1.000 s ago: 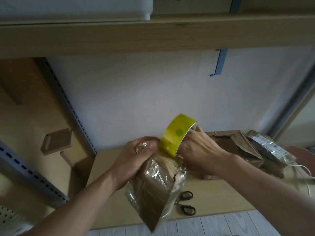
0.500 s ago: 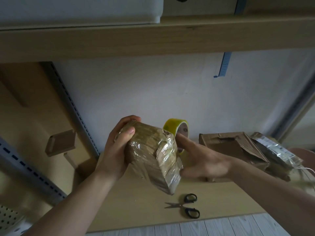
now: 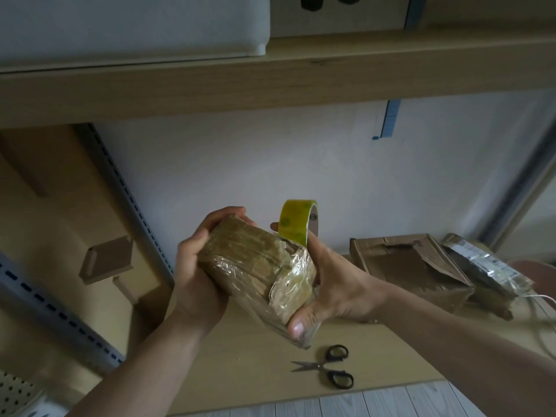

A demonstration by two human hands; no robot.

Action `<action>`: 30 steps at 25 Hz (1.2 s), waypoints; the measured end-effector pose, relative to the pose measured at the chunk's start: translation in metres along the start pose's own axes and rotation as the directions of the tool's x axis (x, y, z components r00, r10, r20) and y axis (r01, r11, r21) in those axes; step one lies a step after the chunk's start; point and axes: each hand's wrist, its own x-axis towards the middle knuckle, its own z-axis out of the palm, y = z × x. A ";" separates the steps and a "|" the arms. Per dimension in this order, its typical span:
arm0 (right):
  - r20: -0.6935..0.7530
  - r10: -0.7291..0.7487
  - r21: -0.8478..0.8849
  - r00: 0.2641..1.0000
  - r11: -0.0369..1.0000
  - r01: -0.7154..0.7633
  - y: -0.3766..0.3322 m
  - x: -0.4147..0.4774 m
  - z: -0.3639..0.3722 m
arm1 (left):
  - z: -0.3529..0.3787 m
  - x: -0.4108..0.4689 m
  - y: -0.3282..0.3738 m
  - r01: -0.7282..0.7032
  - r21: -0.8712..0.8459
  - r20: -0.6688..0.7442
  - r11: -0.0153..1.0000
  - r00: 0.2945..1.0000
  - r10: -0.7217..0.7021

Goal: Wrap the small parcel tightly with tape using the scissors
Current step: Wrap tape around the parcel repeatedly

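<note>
Head view is showing the parcel (image 3: pixel 258 266) being held in the air above the wooden board (image 3: pixel 240 371), its long axis running from upper left, far from the person, down to lower right, nearer them. The left hand (image 3: pixel 195 281) is gripping the far end, fingers curling over the top edge. The right hand (image 3: pixel 334 284) is clasping the near end, its thumb pressing under the lower corner, while the yellow tape roll (image 3: pixel 296 222) is standing up at its fingers behind the parcel. Whether those fingers are passing through the roll's core I cannot tell.

The scissors (image 3: pixel 328 370) are lying flat on the board just below the parcel's near end, blades pointing left and black handles pointing right. They are sitting nearer the right hand, which probably has to free itself to reach them.
</note>
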 end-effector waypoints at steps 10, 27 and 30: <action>-0.031 -0.159 -0.893 0.987 0.448 0.044 0.009 -0.004 -0.018 | -0.007 0.012 0.008 0.717 0.150 -0.071 0.681 0.695 -0.716; 0.105 -0.105 -0.990 0.989 -0.108 0.094 0.015 -0.011 -0.048 | -0.039 0.005 0.014 0.780 0.294 0.120 0.552 0.543 -0.831; -0.002 0.013 -0.985 1.000 -0.171 0.000 0.013 -0.015 -0.061 | -0.045 0.001 0.020 0.777 0.281 0.152 0.563 0.544 -0.825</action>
